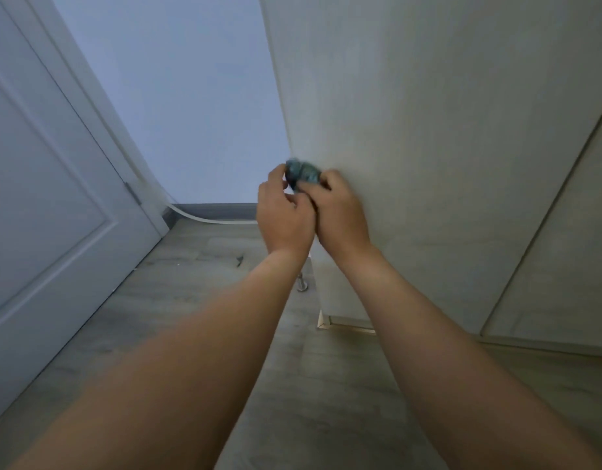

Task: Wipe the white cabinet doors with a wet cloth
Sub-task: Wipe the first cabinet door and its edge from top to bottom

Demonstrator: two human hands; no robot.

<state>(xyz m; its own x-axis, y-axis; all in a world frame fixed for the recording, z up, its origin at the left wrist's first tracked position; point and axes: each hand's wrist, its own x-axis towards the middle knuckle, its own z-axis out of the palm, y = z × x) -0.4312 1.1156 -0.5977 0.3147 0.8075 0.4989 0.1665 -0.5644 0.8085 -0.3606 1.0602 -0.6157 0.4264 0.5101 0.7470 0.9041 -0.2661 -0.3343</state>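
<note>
We grip the bunched cloth [301,172] in both hands: left hand [284,218], right hand [340,212], right nearer the door [428,147] just beyond.

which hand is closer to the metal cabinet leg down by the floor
Left. The left hand is almost straight above the metal leg; the right hand lies further to the right, over the cabinet door.

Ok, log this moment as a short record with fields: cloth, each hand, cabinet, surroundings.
cloth: bunched blue-green cloth, held at the cabinet door's left edge
left hand: left hand grips the cloth's left side
right hand: right hand holds the cloth, fingers curled over it
cabinet: white cabinet door, a second panel to its right
surroundings: room door at left, wood-look floor, metal cabinet leg
</note>
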